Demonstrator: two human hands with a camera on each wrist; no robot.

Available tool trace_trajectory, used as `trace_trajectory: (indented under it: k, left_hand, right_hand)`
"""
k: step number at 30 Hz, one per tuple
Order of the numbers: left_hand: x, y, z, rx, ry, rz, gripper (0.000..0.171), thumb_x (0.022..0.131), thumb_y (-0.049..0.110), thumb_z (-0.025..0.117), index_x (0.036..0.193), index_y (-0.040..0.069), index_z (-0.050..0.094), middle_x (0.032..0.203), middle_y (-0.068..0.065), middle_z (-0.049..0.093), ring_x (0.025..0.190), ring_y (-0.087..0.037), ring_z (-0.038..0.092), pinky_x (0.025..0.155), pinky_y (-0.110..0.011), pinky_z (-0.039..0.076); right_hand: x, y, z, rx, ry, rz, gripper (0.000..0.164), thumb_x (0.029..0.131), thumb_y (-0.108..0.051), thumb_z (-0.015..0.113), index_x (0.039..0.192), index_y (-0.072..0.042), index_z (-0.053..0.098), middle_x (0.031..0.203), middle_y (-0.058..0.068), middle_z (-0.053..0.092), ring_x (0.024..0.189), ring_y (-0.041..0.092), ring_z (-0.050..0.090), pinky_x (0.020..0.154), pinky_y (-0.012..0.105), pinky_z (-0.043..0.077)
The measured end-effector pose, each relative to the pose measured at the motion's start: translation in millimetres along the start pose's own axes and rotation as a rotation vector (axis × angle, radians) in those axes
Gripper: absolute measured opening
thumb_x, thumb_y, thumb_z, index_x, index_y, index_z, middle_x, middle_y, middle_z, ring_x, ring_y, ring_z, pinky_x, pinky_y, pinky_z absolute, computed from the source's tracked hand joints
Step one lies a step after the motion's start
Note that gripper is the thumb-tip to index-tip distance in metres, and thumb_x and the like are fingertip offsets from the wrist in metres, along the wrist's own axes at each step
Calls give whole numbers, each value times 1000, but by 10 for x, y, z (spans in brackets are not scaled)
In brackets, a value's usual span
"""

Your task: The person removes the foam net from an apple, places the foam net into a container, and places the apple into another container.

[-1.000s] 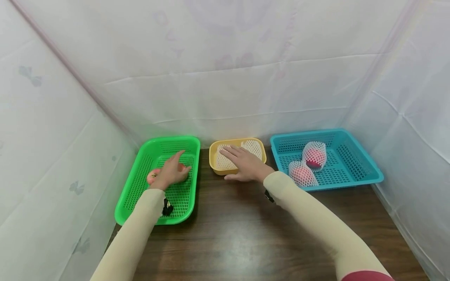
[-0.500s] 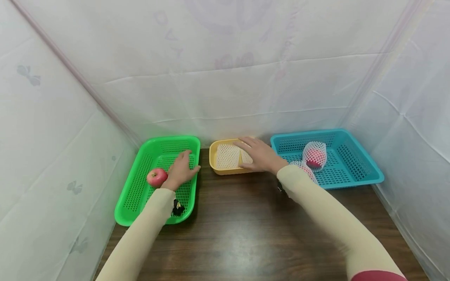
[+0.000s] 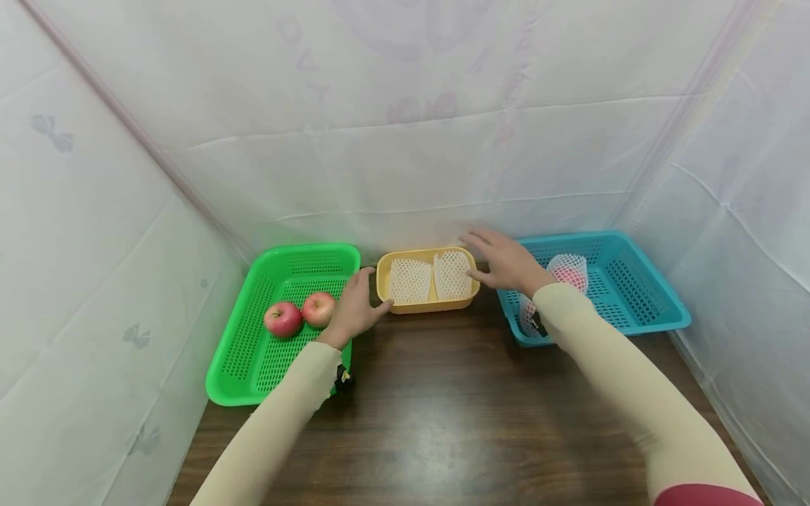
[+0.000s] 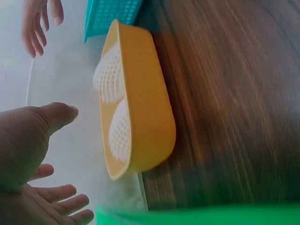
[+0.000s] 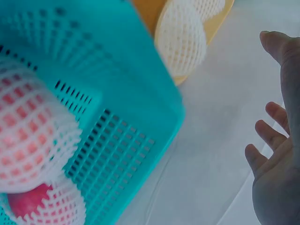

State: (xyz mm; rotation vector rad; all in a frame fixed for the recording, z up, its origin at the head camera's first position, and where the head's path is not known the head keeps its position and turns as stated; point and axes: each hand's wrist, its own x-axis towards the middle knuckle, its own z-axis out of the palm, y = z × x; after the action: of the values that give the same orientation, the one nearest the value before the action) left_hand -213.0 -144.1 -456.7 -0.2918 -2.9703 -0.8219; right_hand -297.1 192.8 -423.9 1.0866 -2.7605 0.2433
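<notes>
My left hand (image 3: 356, 309) hovers over the right rim of the green basket (image 3: 218, 383), fingers spread and holding nothing. Two red apples (image 3: 283, 320) lie in that basket, just left of the hand. Between my hands stands a yellow tray (image 3: 425, 308) with two white foam nets (image 3: 410, 281) lying in it side by side. My right hand (image 3: 506, 261), also bare and with its fingers apart, is above the left edge of the blue basket (image 3: 658, 295). In the right wrist view, two apples in foam nets (image 5: 28, 136) sit in the blue basket; the head view shows them partly covered by my right arm.
A dark wooden table (image 3: 430, 422) bears all the containers. White sheeting (image 3: 405, 169) rises behind them and along both sides, close to the outer edges of the green and blue baskets.
My left hand has moved right, from over the apples to the green basket's edge, uncovering both. My right hand has moved right, off the yellow tray to the blue basket's edge.
</notes>
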Motion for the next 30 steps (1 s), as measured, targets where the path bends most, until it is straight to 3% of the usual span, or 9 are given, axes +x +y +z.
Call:
trace_trajectory:
  k: [9, 19, 30]
  left_hand:
    - [44, 291, 231, -55, 38, 41, 76, 90, 38, 67, 143, -4, 34, 140, -23, 44, 122, -34, 50, 100, -46, 44]
    - [18, 551, 454, -108, 24, 81, 71, 89, 36, 71, 139, -2, 37, 138, -17, 45, 119, -28, 52, 100, -41, 45]
    - [3, 743, 615, -151, 19, 136, 61, 91, 39, 67, 130, -1, 42, 127, -16, 51, 110, -27, 54, 97, -38, 45]
  right_hand:
    - [-163, 245, -61, 49, -5, 91, 58, 98, -18, 58, 151, -14, 35, 151, 11, 39, 135, 31, 40, 107, 50, 37]
    - [-307, 501, -56, 106, -25, 170, 49, 100, -13, 55, 147, -15, 42, 146, 12, 45, 134, 32, 42, 107, 50, 37]
    - [-417, 761, -66, 110, -86, 198, 31, 97, -5, 57, 127, -8, 59, 128, 13, 59, 120, 33, 53, 99, 52, 43]
